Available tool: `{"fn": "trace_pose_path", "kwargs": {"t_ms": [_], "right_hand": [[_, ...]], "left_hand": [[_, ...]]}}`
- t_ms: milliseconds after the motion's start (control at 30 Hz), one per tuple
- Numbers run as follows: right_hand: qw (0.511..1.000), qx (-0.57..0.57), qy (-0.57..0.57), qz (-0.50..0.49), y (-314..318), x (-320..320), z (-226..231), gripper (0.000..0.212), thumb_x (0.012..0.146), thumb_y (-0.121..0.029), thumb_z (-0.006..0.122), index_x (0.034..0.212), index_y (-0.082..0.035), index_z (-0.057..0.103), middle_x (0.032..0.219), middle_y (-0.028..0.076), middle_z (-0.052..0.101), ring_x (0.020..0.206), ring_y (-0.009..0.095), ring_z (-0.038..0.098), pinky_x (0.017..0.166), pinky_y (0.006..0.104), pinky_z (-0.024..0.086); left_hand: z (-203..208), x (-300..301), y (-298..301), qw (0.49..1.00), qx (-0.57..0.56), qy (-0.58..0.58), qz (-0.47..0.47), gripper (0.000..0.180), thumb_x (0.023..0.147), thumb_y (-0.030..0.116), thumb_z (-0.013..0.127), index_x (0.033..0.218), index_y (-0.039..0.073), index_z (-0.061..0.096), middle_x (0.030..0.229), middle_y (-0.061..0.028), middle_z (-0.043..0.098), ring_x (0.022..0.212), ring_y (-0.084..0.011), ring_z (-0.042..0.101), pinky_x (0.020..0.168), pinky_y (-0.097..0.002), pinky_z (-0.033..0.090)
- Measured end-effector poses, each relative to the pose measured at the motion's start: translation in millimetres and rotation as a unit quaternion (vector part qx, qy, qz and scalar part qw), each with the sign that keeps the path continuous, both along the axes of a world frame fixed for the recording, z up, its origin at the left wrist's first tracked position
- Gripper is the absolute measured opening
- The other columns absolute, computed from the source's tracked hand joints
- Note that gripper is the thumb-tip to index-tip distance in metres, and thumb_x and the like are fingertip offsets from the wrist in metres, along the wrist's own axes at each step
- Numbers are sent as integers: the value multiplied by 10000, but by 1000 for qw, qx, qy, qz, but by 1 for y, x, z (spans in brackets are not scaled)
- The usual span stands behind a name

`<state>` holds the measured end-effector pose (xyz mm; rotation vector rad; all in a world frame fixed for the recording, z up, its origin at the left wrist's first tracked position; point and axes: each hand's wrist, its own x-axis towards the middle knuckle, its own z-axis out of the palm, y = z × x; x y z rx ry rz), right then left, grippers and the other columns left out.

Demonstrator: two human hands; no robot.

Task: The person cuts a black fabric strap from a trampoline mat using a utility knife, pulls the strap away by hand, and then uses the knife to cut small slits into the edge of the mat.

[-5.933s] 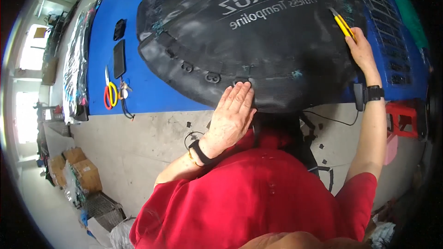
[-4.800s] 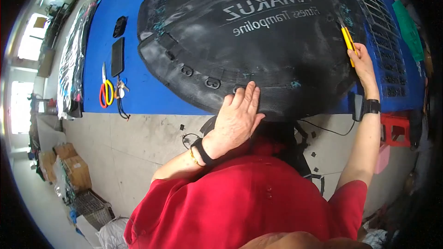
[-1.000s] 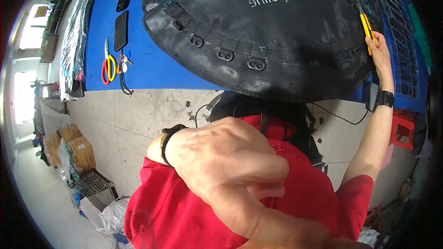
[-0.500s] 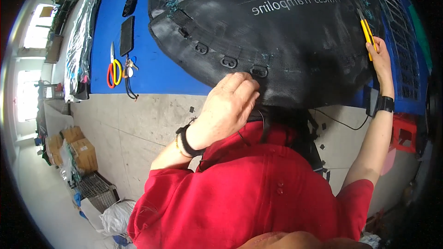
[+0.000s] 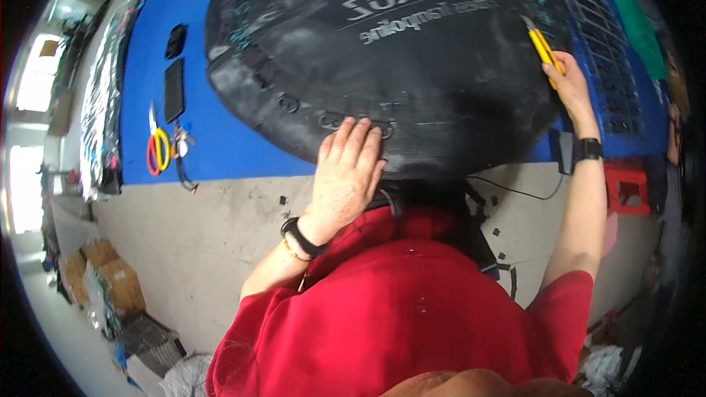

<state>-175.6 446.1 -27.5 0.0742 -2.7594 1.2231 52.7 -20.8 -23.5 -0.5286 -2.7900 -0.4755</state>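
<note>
A large black trampoline mat [image 5: 426, 66] with pale printed lettering lies across the blue table. Along its near curved edge run black webbing loops with rings [image 5: 288, 103]. My left hand [image 5: 346, 165] rests flat on that edge, its fingers stretched over some of the rings and partly hiding them. On the right side of the mat, my right hand [image 5: 570, 84] is closed around a yellow utility knife [image 5: 543, 50]. The knife's blade points up and away, over the mat. Teal thread tufts [image 5: 537, 0] show near the mat's far right part.
Red-and-yellow-handled scissors [image 5: 159, 148], keys [image 5: 184, 136], a dark phone-like slab [image 5: 173, 90] and a small black object [image 5: 175, 40] lie on the blue table [image 5: 213, 151] at left. A gridded sheet [image 5: 607, 59] and green cloth [image 5: 638, 33] lie right. A red stool [image 5: 626, 187] stands below.
My left hand has gone from curled fingers at the mat's edge to lying flat on it. My right hand still holds the knife. The whole view has shifted somewhat.
</note>
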Motion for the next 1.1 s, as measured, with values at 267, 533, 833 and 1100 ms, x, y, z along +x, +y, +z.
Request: {"fn": "trace_pose_path", "kwargs": {"t_ms": [267, 533, 833, 1100], "right_hand": [[982, -186, 19, -43, -41, 60, 42, 402, 961, -106, 737, 1329, -35, 592, 1027, 42, 707, 834, 100, 656, 725, 253, 549], [984, -16, 125, 122, -157, 146, 56, 462, 929, -92, 723, 1356, -58, 552, 1219, 199, 672, 1118, 393, 687, 921, 438, 568], [966, 87, 175, 170, -181, 161, 27, 423, 914, -38, 661, 1332, -51, 591, 1090, 172, 638, 997, 390, 655, 874, 470, 559], [963, 155, 199, 94, -149, 158, 33, 411, 902, -8, 683, 1301, -91, 630, 1080, 136, 694, 952, 374, 649, 837, 476, 531]], "left_hand": [[2, 2, 1, 1000, -18, 0, 3, 540, 944, 169, 682, 1438, -7, 550, 1501, -217, 517, 1422, -412, 465, 1149, -534, 375], [4, -1, 3, 999, -37, -12, -9, 532, 971, 157, 639, 1456, -22, 514, 1526, -229, 490, 1443, -425, 437, 1169, -541, 346], [2, 3, 5, 999, -44, -10, -4, 549, 971, 137, 620, 1478, -23, 486, 1525, -238, 484, 1447, -432, 433, 1177, -546, 339], [4, 2, 6, 999, -45, -14, 8, 545, 966, 132, 641, 1470, -19, 499, 1526, -226, 491, 1448, -420, 437, 1177, -535, 347]]}}
